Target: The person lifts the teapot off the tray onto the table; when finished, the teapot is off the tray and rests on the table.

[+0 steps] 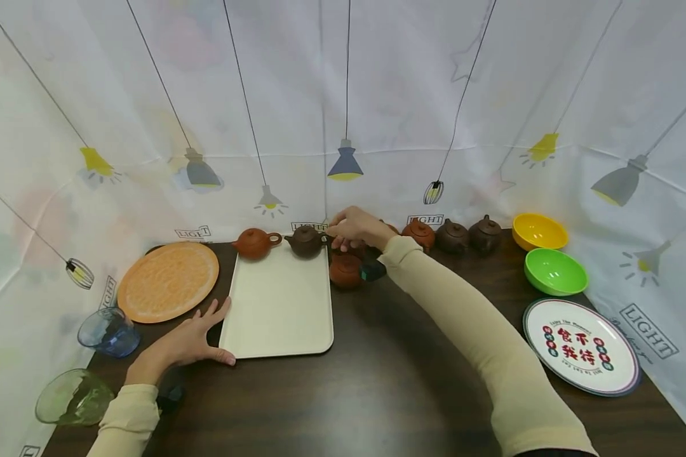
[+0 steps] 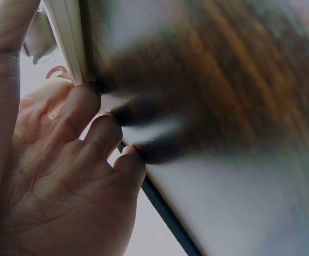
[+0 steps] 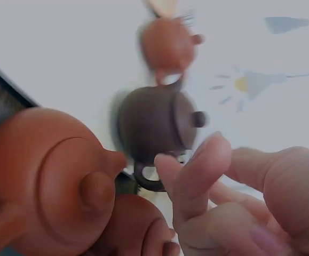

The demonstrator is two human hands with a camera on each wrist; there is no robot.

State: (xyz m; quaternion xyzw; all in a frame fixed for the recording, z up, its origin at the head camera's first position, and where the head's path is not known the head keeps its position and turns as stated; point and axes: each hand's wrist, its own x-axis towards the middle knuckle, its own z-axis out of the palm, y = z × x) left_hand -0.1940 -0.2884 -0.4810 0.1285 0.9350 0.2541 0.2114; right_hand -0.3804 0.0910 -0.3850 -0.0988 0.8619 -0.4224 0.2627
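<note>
While reaching, fingers [image 3: 197,176] loosely curled.

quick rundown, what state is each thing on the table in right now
cream tray: flat, two teapots at its far edge
dark teapot: upright, lid on
orange teapot: upright, lid on
left hand: open, resting against the tray's near left corner
right hand: fingers by the dark teapot's handle, grip unclear
green bowl: upright, empty
yellow bowl: upright, empty
</note>
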